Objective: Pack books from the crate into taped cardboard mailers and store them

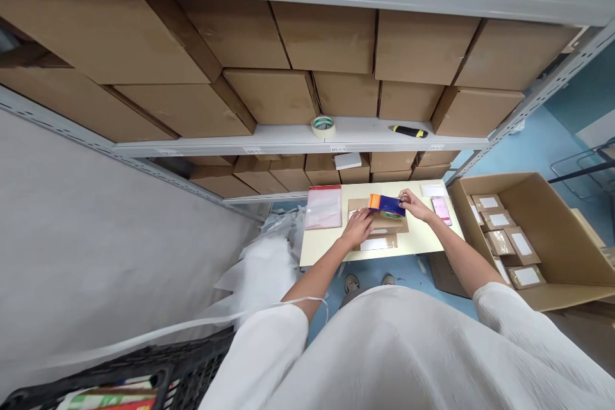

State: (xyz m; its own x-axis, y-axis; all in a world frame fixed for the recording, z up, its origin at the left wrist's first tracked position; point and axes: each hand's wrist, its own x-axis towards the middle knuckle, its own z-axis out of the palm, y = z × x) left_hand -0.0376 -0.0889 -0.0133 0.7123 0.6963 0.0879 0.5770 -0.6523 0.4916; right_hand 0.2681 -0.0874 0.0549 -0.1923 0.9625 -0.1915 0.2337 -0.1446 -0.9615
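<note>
Clock directions are taken from where you stand, with 12 straight in front of you. At 8 to 9 o'clock there is a black crate (204, 359) with some colourful things inside. At 10 o'clock, the white wrapping sheets (269, 272) lie in a loose heap beside the table (423, 240). At 11 o'clock, a stack of clear bags (323, 208) with a red edge is flat on the table. Farther away, nearly at 12, a tape roll (323, 134) rests on the shelf (365, 129). Your left hand (359, 228) is at the orange end of the blue and orange box (387, 205); I cannot tell if its fingers really grip it. This box is at 12 o'clock, above a brown parcel (355, 208), and a second parcel (378, 243) with a white label is nearer to you. Your right hand (412, 204) pinches the blue end of the box, and your two hands are apart. A black and yellow cutter (408, 132) is on the shelf, about 12 o'clock. The phone (441, 211) lies at 1 o'clock. At 2 o'clock stands a large open carton (569, 230), holding small labelled parcels (521, 245)
</note>
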